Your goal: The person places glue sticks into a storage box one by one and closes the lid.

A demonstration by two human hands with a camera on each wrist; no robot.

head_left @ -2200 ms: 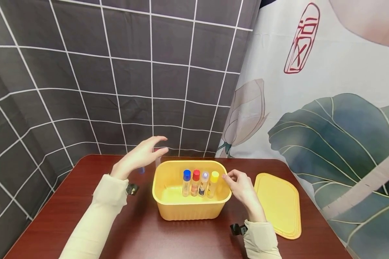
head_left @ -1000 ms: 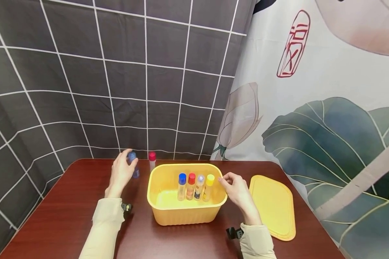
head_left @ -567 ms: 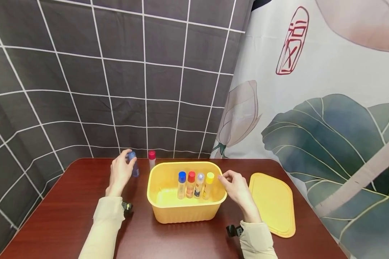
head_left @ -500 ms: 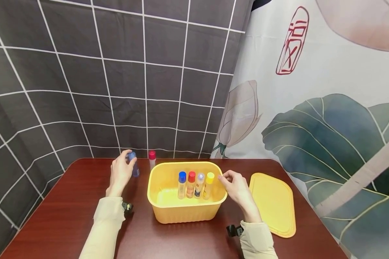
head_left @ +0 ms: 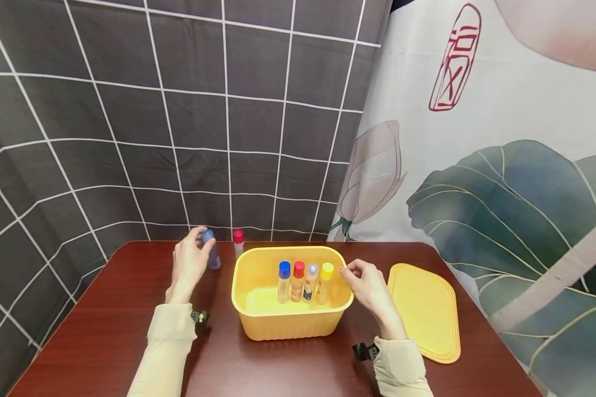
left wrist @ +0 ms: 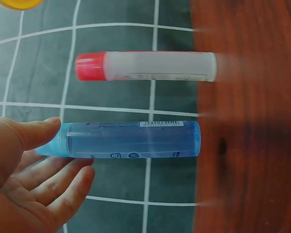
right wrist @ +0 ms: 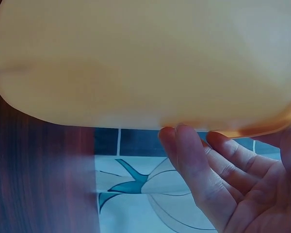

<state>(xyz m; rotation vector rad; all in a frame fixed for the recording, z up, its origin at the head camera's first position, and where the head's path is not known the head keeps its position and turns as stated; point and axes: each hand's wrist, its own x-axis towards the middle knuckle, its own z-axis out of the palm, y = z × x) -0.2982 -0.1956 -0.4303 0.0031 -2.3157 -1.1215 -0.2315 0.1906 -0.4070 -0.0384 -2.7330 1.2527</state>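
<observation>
The left hand [head_left: 189,262] pinches the blue tube [left wrist: 136,141]; right hand [head_left: 371,289] grips the yellow bin [head_left: 290,326].

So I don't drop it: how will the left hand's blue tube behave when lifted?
The blue tube is tall and narrow, so a nudge could tip it. Its rounded body would probably roll if laid flat. Its smooth surface may slip in the left hand.

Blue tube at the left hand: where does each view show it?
Head: blue tube left of the yellow bin, top at the left hand.
Left wrist: blue tube crosswise, left of centre, pictured below the red-capped tube.
Right wrist: not in it.
Shared landmark: brown table; right side in left wrist, left side in right wrist.
</observation>
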